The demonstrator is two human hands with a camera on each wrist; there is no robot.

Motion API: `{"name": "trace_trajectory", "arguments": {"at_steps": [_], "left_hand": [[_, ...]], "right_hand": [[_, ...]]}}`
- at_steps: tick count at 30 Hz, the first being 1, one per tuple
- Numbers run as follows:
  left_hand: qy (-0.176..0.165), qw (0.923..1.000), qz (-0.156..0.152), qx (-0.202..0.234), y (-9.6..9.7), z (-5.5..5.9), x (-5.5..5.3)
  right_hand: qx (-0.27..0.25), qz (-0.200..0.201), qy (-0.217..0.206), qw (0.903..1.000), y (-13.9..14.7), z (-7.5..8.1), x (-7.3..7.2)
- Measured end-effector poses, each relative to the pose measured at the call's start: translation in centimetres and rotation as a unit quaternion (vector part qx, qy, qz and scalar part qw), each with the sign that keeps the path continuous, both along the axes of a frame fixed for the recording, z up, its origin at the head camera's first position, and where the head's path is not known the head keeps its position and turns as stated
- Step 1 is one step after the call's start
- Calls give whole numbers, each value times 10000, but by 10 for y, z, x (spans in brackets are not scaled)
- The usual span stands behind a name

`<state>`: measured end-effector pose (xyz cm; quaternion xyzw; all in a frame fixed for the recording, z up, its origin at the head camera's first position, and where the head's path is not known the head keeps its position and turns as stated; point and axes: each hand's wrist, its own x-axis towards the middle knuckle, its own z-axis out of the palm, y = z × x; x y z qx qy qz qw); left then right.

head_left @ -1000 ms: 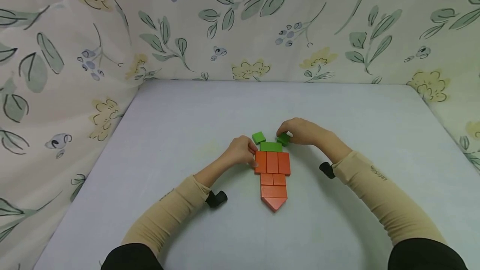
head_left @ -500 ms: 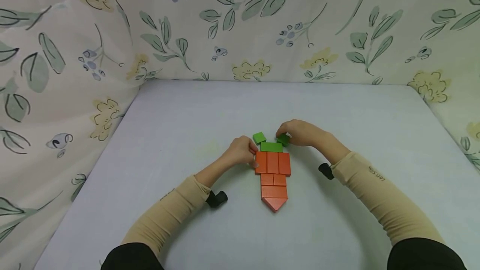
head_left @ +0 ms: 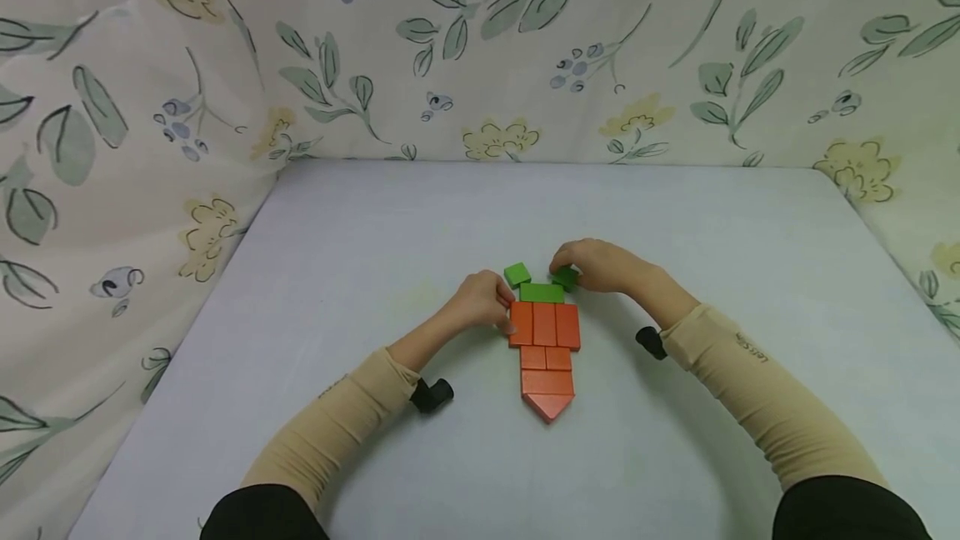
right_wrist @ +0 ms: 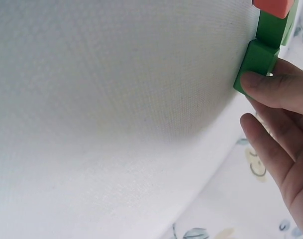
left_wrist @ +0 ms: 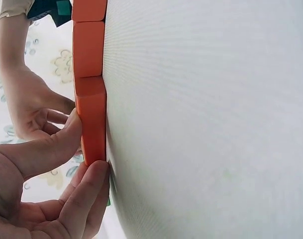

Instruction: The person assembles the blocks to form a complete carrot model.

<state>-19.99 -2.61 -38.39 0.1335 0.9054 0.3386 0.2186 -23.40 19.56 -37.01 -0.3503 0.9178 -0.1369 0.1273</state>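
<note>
Flat on the table, orange blocks form a carrot-like shape, with an orange triangular block (head_left: 548,407) at its near point. My left hand (head_left: 478,302) pinches the left orange block (left_wrist: 94,122) of the wide row, thumb on its side and fingertips at its far end. Beyond that row lies a green rectangular block (head_left: 542,293). A tilted green cube (head_left: 517,275) touches or nearly touches its far left corner. At the far right corner, my right hand (head_left: 596,263) holds another green block (right_wrist: 256,62) between thumb and finger, partly covering it.
White cloth covers the table (head_left: 405,223). A floral curtain (head_left: 480,48) rises behind it and along the left side. Black wrist cameras, such as the left one (head_left: 432,396), stick out under both sleeves.
My right hand has shifted very slightly, the green block staying in its grip. My left hand and the other blocks look unmoved.
</note>
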Motion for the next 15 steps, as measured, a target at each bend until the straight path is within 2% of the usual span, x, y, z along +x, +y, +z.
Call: {"name": "trace_trajectory", "arguments": {"at_steps": [9, 12, 15], "left_hand": [[46, 9997, -156, -189, -2, 1, -1], [275, 9986, -225, -385, -2, 3, 3], [689, 9947, -395, -657, -2, 6, 8]], "right_hand": [[6, -151, 23, 9999, 9, 3, 2], [44, -264, 88, 9996, 13, 5, 1], [36, -505, 290, 9983, 18, 5, -1]]}}
